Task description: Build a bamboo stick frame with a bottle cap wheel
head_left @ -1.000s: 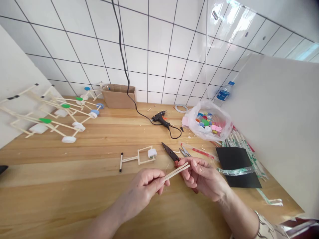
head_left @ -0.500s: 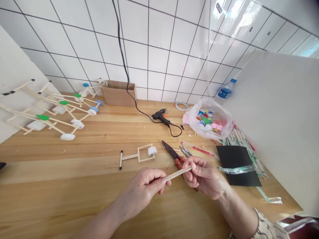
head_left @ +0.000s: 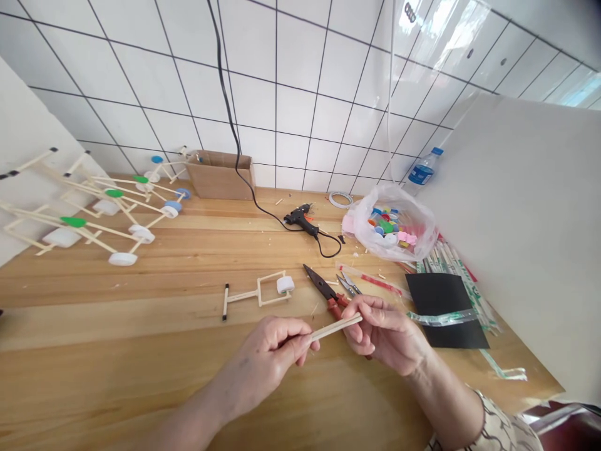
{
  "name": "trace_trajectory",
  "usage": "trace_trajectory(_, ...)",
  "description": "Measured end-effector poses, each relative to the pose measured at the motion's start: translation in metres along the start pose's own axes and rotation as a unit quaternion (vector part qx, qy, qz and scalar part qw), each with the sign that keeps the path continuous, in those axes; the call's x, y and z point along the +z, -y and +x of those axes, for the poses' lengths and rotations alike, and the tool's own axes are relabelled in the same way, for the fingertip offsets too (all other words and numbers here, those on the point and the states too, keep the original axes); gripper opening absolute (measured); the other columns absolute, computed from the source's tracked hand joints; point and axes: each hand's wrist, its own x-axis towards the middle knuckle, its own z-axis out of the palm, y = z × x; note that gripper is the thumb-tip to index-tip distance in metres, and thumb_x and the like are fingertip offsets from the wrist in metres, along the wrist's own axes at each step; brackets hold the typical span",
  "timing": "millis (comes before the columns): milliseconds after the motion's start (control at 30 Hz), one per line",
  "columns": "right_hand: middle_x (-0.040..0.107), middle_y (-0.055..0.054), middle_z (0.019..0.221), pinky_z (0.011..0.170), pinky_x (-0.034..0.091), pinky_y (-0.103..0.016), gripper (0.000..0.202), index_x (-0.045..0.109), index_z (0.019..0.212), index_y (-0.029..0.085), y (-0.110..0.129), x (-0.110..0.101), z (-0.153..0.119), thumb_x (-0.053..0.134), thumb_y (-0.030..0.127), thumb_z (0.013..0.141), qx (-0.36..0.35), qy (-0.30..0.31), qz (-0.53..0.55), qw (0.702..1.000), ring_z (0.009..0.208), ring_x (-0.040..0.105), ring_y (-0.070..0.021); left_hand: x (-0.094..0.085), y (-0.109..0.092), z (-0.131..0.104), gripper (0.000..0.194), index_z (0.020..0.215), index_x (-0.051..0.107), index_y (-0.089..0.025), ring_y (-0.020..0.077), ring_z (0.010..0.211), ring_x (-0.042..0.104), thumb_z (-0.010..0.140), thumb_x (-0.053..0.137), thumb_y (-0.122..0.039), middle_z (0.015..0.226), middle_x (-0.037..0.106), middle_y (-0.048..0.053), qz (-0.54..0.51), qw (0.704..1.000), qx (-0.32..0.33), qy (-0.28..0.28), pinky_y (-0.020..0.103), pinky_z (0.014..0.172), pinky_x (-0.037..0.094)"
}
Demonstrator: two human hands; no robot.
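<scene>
A pair of thin wooden sticks (head_left: 335, 327), side by side, is held above the table. My left hand (head_left: 277, 351) pinches their near end between thumb and fingers. At the far end, the fingertips of my right hand (head_left: 387, 332) close around the tips. Under my right hand lie pliers (head_left: 323, 287) with red handles, partly covered by it. Small scissors (head_left: 348, 285) rest just beyond. Left of the pliers is a little stick frame (head_left: 258, 294) with a white bottle cap (head_left: 285, 285) and a black-tipped crossbar.
Behind are a black glue gun (head_left: 303, 220), a cardboard box (head_left: 218, 175) and a tape roll (head_left: 340, 199). A plastic bag (head_left: 422, 235) holds bottle caps. Black sheet (head_left: 448, 307) and wrapped sticks (head_left: 457, 269) lie right; several stick models (head_left: 136, 213) stand left. A water bottle (head_left: 422, 170) leans at the back.
The view has shifted slightly, so the table things sit a little further left. My right fingertips have loosened a bit, showing more of the sticks' far end.
</scene>
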Motion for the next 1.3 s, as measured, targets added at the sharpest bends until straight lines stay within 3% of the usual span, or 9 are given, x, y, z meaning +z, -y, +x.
trace_trajectory(367, 0.058, -0.002, 0.054, 0.042, 0.022, -0.017, 0.016, 0.071, 0.075, 0.011, -0.0015, -0.0019, 0.0001, 0.077, 0.026, 0.072, 0.007, 0.005, 0.012, 1.0, 0.045, 0.042, -0.0039, 0.0009, -0.0019, -0.0001, 0.032, 0.073, 0.062, -0.016, 0.0121, 0.055, 0.039, 0.085, 0.041, -0.037, 0.059, 0.046, -0.003, 0.014, 1.0, -0.007, -0.001, 0.024, 0.053, 0.029)
trace_trajectory(800, 0.056, -0.002, 0.052, 0.042, 0.018, -0.018, 0.018, 0.073, 0.073, 0.009, -0.0026, -0.0042, 0.0044, 0.08, 0.024, 0.067, 0.028, 0.011, 0.024, 0.999, 0.043, 0.038, -0.0035, 0.0022, 0.0007, 0.0008, 0.032, 0.057, 0.044, -0.018, 0.0113, 0.055, 0.04, 0.084, 0.039, -0.035, 0.061, 0.052, -0.002, 0.03, 0.999, 0.014, -0.013, 0.023, 0.054, 0.029)
trace_trajectory(1100, 0.053, -0.002, 0.057, 0.044, 0.022, -0.018, 0.025, 0.074, 0.08, 0.008, 0.0011, -0.0027, 0.0039, 0.076, 0.032, 0.072, 0.034, 0.004, 0.034, 0.999, 0.049, 0.041, -0.0051, 0.0021, 0.0015, 0.001, 0.036, 0.062, 0.051, -0.017, 0.0109, 0.054, 0.038, 0.087, 0.038, -0.039, 0.059, 0.048, -0.003, 0.031, 0.999, 0.02, -0.026, 0.023, 0.053, 0.028)
trace_trajectory(1300, 0.053, -0.001, 0.056, 0.044, 0.02, -0.018, 0.016, 0.073, 0.077, 0.01, -0.0015, -0.0039, 0.0028, 0.077, 0.024, 0.07, 0.022, 0.008, 0.034, 0.999, 0.047, 0.038, -0.0044, 0.003, 0.0017, 0.001, 0.034, 0.066, 0.057, -0.016, 0.0104, 0.053, 0.036, 0.087, 0.041, -0.038, 0.059, 0.047, -0.004, 0.018, 0.999, 0.018, -0.025, 0.023, 0.051, 0.027)
